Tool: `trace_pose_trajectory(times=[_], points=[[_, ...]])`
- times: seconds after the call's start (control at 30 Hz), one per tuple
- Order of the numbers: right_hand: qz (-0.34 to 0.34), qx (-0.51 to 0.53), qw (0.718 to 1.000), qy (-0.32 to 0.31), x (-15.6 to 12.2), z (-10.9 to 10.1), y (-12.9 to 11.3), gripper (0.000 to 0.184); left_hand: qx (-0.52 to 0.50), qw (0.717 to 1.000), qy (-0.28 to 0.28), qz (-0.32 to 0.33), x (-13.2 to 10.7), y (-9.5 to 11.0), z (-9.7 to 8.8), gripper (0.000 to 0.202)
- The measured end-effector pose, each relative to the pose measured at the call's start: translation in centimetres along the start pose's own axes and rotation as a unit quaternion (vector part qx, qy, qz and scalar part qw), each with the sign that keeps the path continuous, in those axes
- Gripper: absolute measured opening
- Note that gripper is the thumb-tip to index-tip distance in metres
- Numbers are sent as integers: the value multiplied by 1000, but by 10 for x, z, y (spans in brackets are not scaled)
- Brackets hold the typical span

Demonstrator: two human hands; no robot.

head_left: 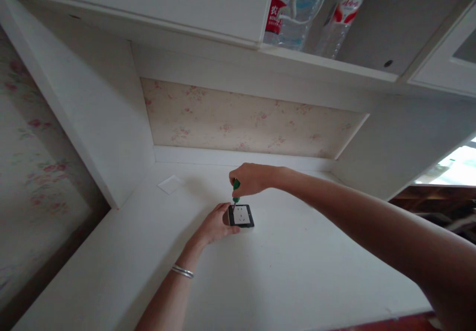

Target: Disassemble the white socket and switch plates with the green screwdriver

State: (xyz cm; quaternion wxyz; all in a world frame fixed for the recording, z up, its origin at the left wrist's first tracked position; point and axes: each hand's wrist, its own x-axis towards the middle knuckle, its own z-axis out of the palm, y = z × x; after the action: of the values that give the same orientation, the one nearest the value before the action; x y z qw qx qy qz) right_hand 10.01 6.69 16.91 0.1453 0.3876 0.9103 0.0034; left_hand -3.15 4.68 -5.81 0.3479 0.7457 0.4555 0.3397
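My right hand (251, 179) is closed around the green handle of a screwdriver (236, 186). The tool points down, and its tip meets the left side of a wall socket (241, 215) with a white centre and a black border. From the left, my left hand (218, 224) grips the socket, thumb along the near edge and fingers at the far left corner. The socket sits on the white desktop (290, 261). Whether a screw is under the tip is too small to tell. A pale square cover frame (171, 184) lies flat on the desktop, left of the hands.
Overhead hangs a white cabinet (148, 4) whose open compartment holds plastic bottles (340, 19). White side panels (85, 98) flank the desk on both sides. Floral wallpaper (238, 118) covers the back wall. Dark clutter (446, 219) shows beyond the right edge.
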Motion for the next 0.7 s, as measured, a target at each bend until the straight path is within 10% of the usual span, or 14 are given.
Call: trace_pose_trajectory(times=[0.2,0.4,0.7], points=[[105,16,994,-11,4,3,1,54,-16,1000,-4,7,0,1,-1,81],[24,24,999,-4,2,6,9,29,-5,1000,4,9,1,-1,0,82],[16,26,999,-23,1,4,9,40,-5,1000,15,-3,-1,7,-2,73]])
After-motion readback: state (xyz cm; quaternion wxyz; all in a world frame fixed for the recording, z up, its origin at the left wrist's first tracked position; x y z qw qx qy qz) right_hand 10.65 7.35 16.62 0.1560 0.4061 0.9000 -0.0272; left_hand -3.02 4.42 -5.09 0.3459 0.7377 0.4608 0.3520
